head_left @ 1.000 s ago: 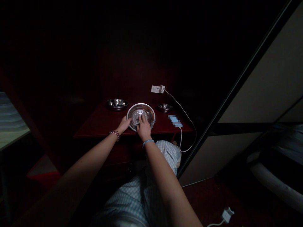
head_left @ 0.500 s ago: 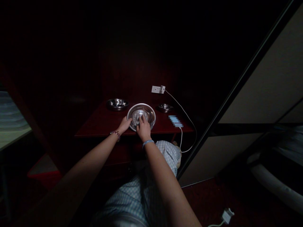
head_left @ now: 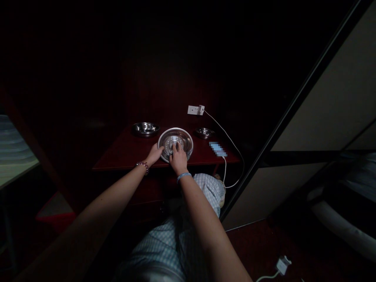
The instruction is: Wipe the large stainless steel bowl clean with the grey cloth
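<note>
**Shallow steel bowl (head_left: 183, 138) worked with both hands at the table's front edge**

A checked cloth (head_left: 209, 192) was seen over the lap, below the front edge of the dark red table (head_left: 123, 154). A beaded bracelet (head_left: 143, 166) was worn on the left wrist and a blue band (head_left: 184, 177) on the right. The left hand (head_left: 155, 154) was pressed against the near-left rim of the bowl, its fingers spread. The right hand (head_left: 178, 156) was placed over the bowl's centre, its fingertips (head_left: 175, 146) drawn together; whether anything was pinched could not be told. The bowl was resting near the middle of the front edge. The work in hand was judged to be at that centre, and the next move was judged to call for the bowl to be kept steady. A second steel bowl (head_left: 145, 129) was set towards the back-left edge, and a small steel dish (head_left: 205, 133) towards the back-right. A blurred phone (head_left: 217, 149) was lying near the right edge, with a white cable (head_left: 232, 141) leading to a wall socket (head_left: 195, 110) beyond the back edge.
</note>
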